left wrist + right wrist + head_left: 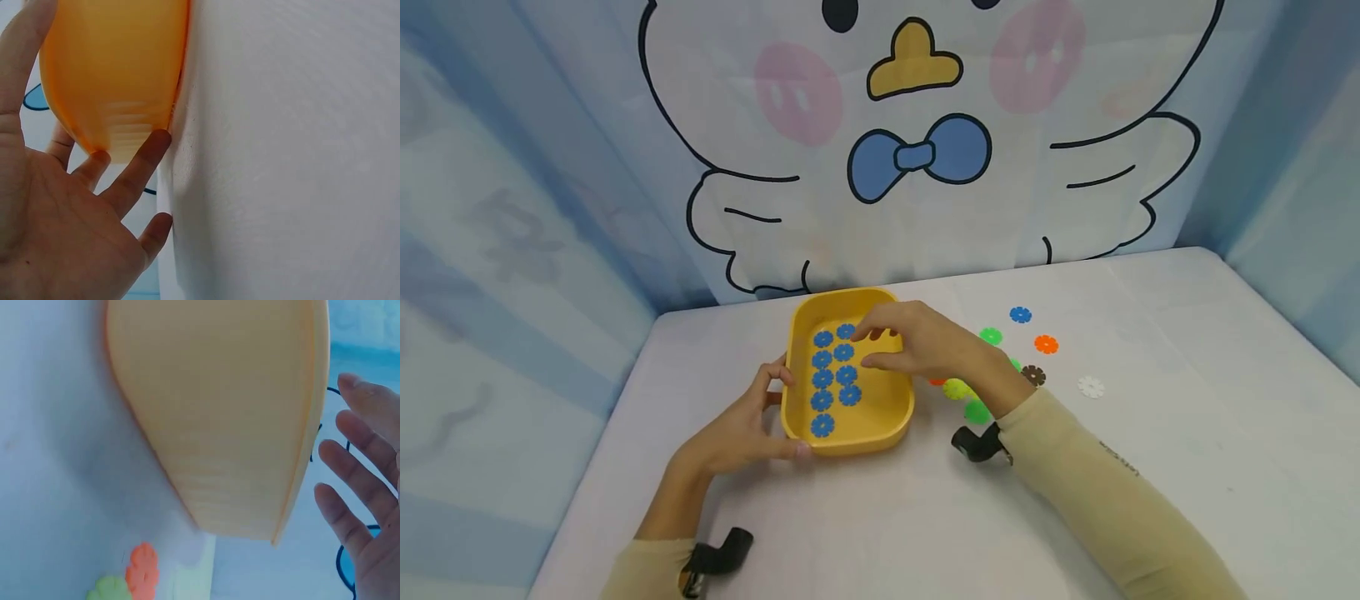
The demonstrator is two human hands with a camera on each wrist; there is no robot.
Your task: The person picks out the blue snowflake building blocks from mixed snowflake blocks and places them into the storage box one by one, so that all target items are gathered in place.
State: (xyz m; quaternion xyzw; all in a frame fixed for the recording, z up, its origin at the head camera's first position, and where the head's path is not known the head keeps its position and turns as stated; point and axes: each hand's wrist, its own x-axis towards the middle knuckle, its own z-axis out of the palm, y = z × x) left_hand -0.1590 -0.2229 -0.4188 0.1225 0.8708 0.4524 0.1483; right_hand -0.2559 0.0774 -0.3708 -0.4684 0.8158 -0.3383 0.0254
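A shallow yellow tray (895, 408) sits on the table with several blue flower-shaped discs (822, 400) inside, in two rows on its left half. My left hand (741, 429) grips the tray's near left corner, thumb along the front and fingers on the left wall. In the left wrist view, fingertips of that hand (81, 219) touch the tray's outer wall (119, 62). Over the tray's right half hovers my right hand (917, 337), fingers bent loosely. The right wrist view shows this hand (369, 469) beyond the tray rim, with nothing between thumb and fingers.
Right of the tray lie loose flower discs: a blue one (1020, 315), an orange one (1047, 344), a brown one (1033, 376), a white one (1091, 387) and several green or yellow ones, partly behind my right arm. A printed curtain (925, 225) hangs behind the table.
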